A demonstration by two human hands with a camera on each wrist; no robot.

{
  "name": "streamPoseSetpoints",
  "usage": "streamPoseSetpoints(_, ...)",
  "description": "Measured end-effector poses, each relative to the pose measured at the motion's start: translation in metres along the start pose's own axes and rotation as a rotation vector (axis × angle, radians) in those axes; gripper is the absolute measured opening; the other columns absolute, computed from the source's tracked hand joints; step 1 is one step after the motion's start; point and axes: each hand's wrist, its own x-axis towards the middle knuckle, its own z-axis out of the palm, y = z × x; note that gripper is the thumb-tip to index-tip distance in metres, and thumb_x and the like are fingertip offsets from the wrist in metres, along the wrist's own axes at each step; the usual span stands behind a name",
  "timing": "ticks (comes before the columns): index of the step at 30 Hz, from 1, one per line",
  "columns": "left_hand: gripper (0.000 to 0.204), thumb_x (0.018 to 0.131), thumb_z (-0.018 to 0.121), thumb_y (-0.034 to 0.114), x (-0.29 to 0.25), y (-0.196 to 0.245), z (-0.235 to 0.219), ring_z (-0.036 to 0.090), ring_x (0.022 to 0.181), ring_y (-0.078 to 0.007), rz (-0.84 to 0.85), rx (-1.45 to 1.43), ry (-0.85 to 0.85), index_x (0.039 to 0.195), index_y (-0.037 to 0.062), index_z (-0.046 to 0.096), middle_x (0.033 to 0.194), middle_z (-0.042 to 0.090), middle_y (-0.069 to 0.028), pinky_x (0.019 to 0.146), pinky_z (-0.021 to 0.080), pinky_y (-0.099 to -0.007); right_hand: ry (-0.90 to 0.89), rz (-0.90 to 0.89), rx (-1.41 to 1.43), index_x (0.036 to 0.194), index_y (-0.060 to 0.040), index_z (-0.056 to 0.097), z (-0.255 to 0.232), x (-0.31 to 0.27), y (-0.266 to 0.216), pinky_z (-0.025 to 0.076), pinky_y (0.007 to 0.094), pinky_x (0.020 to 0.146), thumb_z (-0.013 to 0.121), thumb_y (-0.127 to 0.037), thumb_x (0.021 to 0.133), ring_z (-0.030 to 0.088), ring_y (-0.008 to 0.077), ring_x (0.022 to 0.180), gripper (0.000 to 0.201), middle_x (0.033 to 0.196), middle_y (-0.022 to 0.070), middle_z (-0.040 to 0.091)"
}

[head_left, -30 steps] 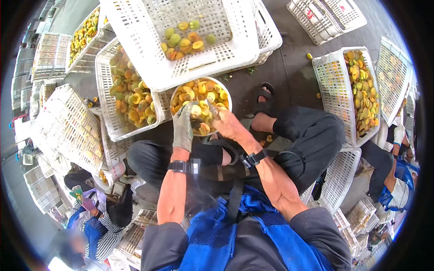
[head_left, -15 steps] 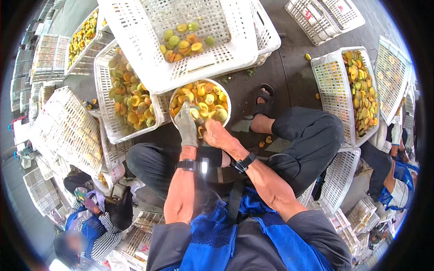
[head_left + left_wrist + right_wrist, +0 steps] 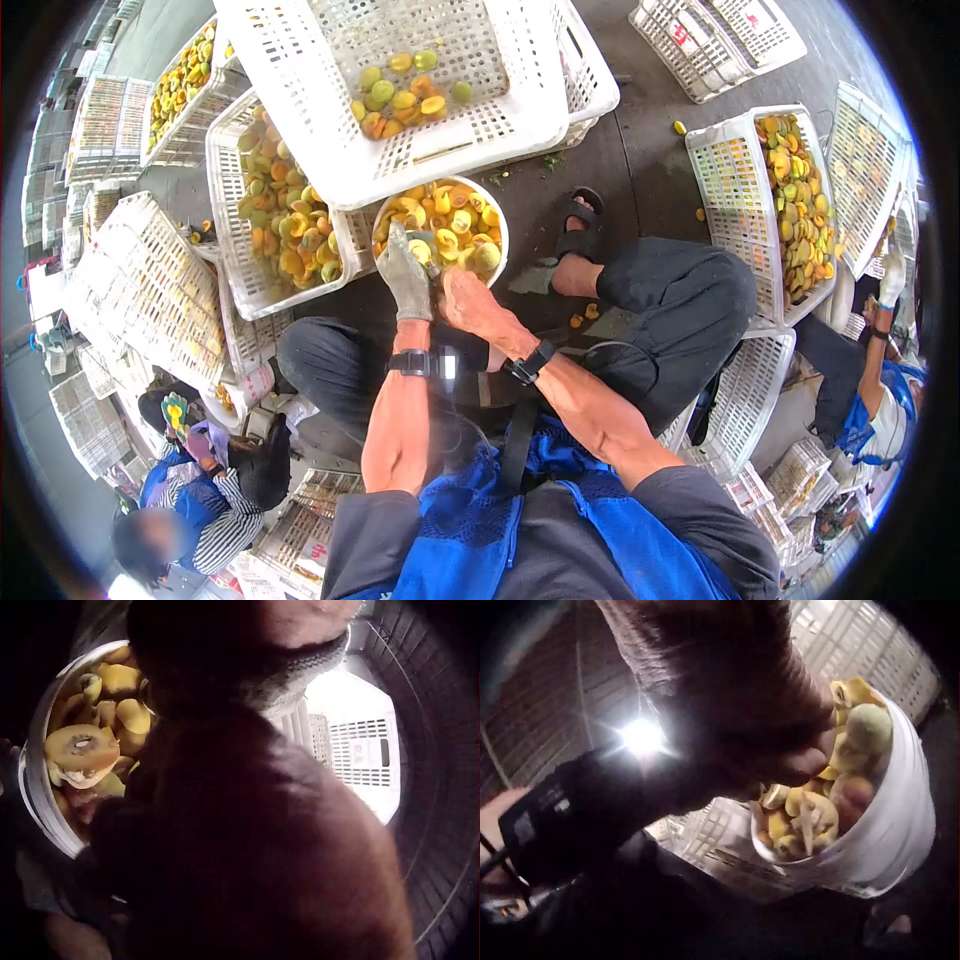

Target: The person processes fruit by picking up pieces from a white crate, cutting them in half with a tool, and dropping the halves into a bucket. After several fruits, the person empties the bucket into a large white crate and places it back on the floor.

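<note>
In the head view my gloved left hand (image 3: pixel 406 283) grips a cut yellow peach half (image 3: pixel 419 251) at the near rim of a white bucket (image 3: pixel 505 240). My bare right hand (image 3: pixel 470 303) is close beside it, fingers curled round a small dark object that is mostly hidden. Yellow peach halves (image 3: pixel 456 222) fill the bucket. In the left wrist view a peach half (image 3: pixel 84 754) with an exposed hollow lies uppermost at the bucket's side. The right wrist view shows my curled fingers (image 3: pixel 806 761) over the fruit and the bucket's wall (image 3: pixel 900 832).
A white crate (image 3: pixel 470 150) with several fruits stands beyond the bucket. At left another crate (image 3: pixel 232 235) is full of fruit; a third (image 3: pixel 735 190) stands at right. My sandalled foot (image 3: pixel 580 235) is right of the bucket. Other people sit at lower left (image 3: pixel 215 500) and right.
Both hands have drawn nearer my body and slightly left, away from over the fruit. The left hand still holds a peach half, and the right hand remains beside it.
</note>
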Motion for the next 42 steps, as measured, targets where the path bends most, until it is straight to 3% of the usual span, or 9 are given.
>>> streamPoseSetpoints(2,0.033,0.106,0.058,0.031,0.0,0.002,-0.007,0.057,0.073,-0.0078,0.019,0.097,-0.035,0.102,0.0004,0.07,0.086,0.063,0.0011,0.061,0.048,-0.0263,0.055,-0.135,0.025,0.088,0.0048,0.053,0.004,-0.002,0.002,0.05,0.0572,0.062,0.063,-0.006,0.083,0.063,0.0523,0.076,0.015,0.077,0.0321,0.062)
streamPoseSetpoints(5,0.034,0.105,0.058,0.031,-0.008,0.021,0.005,0.058,0.071,-0.0091,-0.076,0.109,0.058,0.1,0.0,0.07,0.085,0.062,0.0003,0.061,0.048,-0.0273,-0.049,0.138,0.019,0.087,0.0062,0.053,-0.003,0.001,-0.009,0.05,0.0582,0.063,0.063,-0.006,0.084,0.064,0.0523,0.078,0.016,0.077,0.0318,0.063)
streamPoseSetpoints(23,0.032,0.105,0.058,0.028,-0.011,0.004,0.012,0.059,0.072,-0.009,0.001,-0.066,0.085,0.104,-0.0025,0.07,0.088,0.066,-0.003,0.06,0.049,-0.0255,-0.046,0.133,-0.114,0.097,0.0065,0.049,-0.021,0.0,-0.013,0.052,0.0568,0.064,0.058,-0.005,0.088,0.066,0.0495,0.077,0.017,0.076,0.0316,0.064)
streamPoseSetpoints(29,0.036,0.104,0.059,0.033,-0.014,-0.003,0.02,0.058,0.064,-0.0094,0.04,-0.143,0.181,0.094,-0.0005,0.07,0.08,0.066,-0.0031,0.055,0.046,-0.0246,-0.038,0.115,-0.074,0.101,0.0106,0.053,-0.007,-0.005,0.001,0.051,0.0569,0.064,0.059,-0.005,0.086,0.064,0.0524,0.077,0.022,0.076,0.0323,0.063)
streamPoseSetpoints(32,0.035,0.103,0.061,0.033,-0.014,-0.001,0.009,0.057,0.063,-0.0083,0.023,0.015,0.065,0.095,-0.0001,0.069,0.079,0.065,-0.0025,0.054,0.045,-0.0248,0.032,0.047,0.084,0.099,0.0104,0.059,0.026,-0.008,0.032,0.049,0.0487,0.055,0.062,-0.008,0.088,0.065,0.0431,0.063,0.022,0.067,0.0228,0.063)
streamPoseSetpoints(35,0.035,0.103,0.061,0.034,-0.023,0.025,0.011,0.056,0.063,-0.008,-0.052,0.094,-0.037,0.095,0.0002,0.069,0.079,0.065,-0.0028,0.054,0.044,-0.0245,-0.242,0.409,0.731,0.094,0.0079,0.063,-0.012,0.003,0.006,0.042,0.0386,0.048,0.067,-0.013,0.088,0.058,0.0261,0.051,0.022,0.063,0.0099,0.06)
streamPoseSetpoints(36,0.05,0.104,0.059,0.036,-0.015,0.016,0.012,0.038,0.053,-0.006,0.018,0.111,0.026,0.073,-0.0012,0.072,0.058,0.048,0.0041,0.049,0.03,-0.0253,-0.418,0.677,0.839,0.089,0.0044,0.065,-0.038,0.008,-0.008,0.037,0.0313,0.045,0.073,-0.016,0.088,0.049,0.0134,0.05,0.022,0.066,0.0019,0.057)
streamPoseSetpoints(39,0.05,0.103,0.059,0.035,-0.01,0.024,0.005,0.039,0.052,-0.0061,-0.027,0.157,-0.051,0.072,-0.0014,0.072,0.059,0.05,0.0031,0.049,0.031,-0.0243,-0.483,0.618,0.734,0.094,0.0069,0.064,-0.031,0.015,0.004,0.042,0.0373,0.048,0.069,-0.012,0.087,0.059,0.0214,0.053,0.02,0.067,0.0142,0.064)
streamPoseSetpoints(42,0.038,0.103,0.061,0.034,-0.005,0.015,-0.003,0.057,0.064,-0.0068,0.006,0.205,-0.13,0.09,-0.0006,0.071,0.078,0.066,-0.0024,0.056,0.045,-0.024,-0.092,0.041,0.219,0.095,0.0078,0.061,0.003,-0.001,0.023,0.049,0.0474,0.054,0.065,-0.008,0.087,0.068,0.0376,0.063,0.018,0.07,0.0278,0.066)
